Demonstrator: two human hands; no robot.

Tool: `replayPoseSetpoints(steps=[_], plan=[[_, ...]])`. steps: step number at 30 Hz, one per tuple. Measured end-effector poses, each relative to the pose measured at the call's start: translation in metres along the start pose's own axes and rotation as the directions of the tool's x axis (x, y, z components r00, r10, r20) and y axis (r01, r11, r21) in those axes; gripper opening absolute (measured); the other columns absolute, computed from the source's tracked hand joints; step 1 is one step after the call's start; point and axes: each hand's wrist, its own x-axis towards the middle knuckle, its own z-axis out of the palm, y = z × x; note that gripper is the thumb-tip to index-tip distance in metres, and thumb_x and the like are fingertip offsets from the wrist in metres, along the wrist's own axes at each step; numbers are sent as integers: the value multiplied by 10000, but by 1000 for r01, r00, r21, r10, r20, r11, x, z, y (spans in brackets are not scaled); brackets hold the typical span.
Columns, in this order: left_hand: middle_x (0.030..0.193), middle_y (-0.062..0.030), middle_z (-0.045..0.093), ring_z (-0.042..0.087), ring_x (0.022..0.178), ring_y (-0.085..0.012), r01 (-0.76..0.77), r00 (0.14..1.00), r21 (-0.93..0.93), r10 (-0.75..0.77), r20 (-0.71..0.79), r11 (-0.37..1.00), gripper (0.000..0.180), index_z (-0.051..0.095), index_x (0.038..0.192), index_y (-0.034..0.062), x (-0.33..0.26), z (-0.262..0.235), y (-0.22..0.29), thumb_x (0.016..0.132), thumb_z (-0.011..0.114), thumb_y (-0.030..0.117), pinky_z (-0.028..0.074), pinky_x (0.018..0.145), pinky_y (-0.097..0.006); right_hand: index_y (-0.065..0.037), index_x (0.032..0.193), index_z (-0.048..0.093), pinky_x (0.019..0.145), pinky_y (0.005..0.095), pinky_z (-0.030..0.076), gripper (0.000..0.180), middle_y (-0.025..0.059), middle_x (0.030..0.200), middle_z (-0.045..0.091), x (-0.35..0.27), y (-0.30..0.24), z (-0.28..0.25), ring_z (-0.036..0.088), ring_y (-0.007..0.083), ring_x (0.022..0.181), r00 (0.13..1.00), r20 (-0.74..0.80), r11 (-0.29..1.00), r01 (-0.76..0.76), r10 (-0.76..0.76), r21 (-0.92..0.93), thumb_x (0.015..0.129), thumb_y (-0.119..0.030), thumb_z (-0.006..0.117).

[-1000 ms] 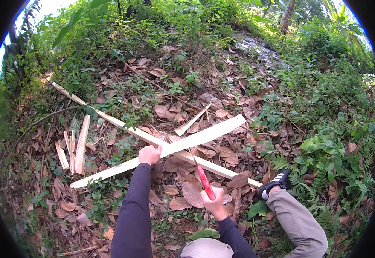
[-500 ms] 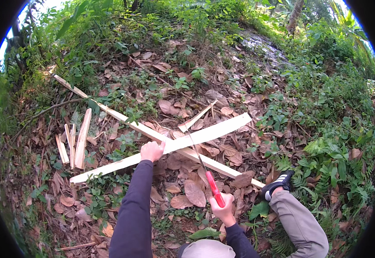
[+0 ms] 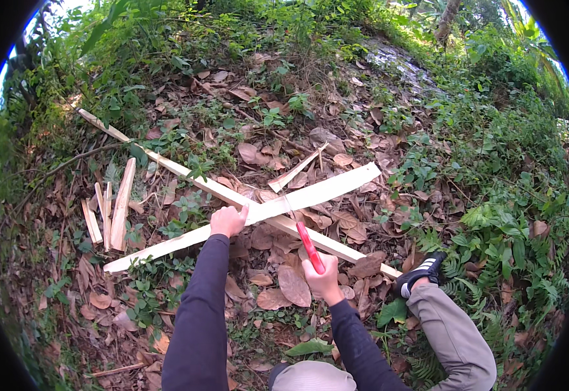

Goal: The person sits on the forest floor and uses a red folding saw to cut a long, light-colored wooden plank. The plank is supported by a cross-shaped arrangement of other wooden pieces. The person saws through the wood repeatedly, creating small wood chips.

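Note:
A pale, flat wooden board [image 3: 330,191] lies slantwise across a long, narrow wooden strip [image 3: 187,172] on the ground, the two crossing in an X. My left hand [image 3: 229,221] is closed on the board just left of the crossing. In my right hand [image 3: 323,279] is a hand saw [image 3: 306,241] with a red handle, my fingers wrapped round its near end. The saw's thin blade rests across the board, right of the crossing. How deep it sits in the wood cannot be made out.
Several short wood pieces [image 3: 123,205] lie at the left, and a split offcut [image 3: 297,169] lies beyond the board. Brown dry leaves [image 3: 293,285] and green plants cover the sloping ground. My shoe [image 3: 421,274] is by the strip's right end.
My right hand and the saw have moved forward and slightly left, so less of the blade shows on my side of the board. My left hand still grips the board.

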Motion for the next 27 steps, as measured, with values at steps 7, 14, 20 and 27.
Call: replayPoseSetpoints(steps=[7, 14, 20, 27], plan=[[913, -275, 725, 710, 916, -412, 19, 1000, 16, -19, 16, 1000, 714, 763, 891, -41, -7, -1, -10, 982, 421, 579, 543, 872, -492, -19, 561, 460, 433, 332, 324, 294, 55, 467, 423, -70, -15, -24, 428, 107, 418, 997, -17, 995, -68, 69, 69, 781, -59, 651], [907, -274, 725, 712, 911, -410, -1, 1000, 8, 1, -5, 1000, 705, 766, 885, -33, 2, -3, 1, 983, 430, 579, 545, 865, -486, -12, 584, 468, 444, 365, 302, 297, 79, 476, 425, 15, 4, 3, 385, 133, 420, 999, -10, 999, -35, 36, 30, 806, -72, 655], [893, -281, 720, 708, 893, -425, 6, 1000, 16, -6, 14, 1000, 693, 765, 874, -32, -6, -2, -11, 983, 435, 567, 542, 867, -491, -25, 559, 487, 447, 333, 355, 260, 74, 458, 424, -68, -15, -18, 438, 134, 389, 1000, -13, 1000, -28, 28, 8, 752, -72, 656], [926, -278, 723, 707, 929, -417, 10, 1000, -5, -10, 1, 1000, 704, 765, 898, -36, -1, -3, -3, 985, 418, 571, 539, 882, -489, -31, 577, 446, 445, 328, 301, 311, 20, 485, 399, -17, 14, -2, 378, 81, 456, 994, -30, 992, -102, 105, 80, 798, -79, 661]])
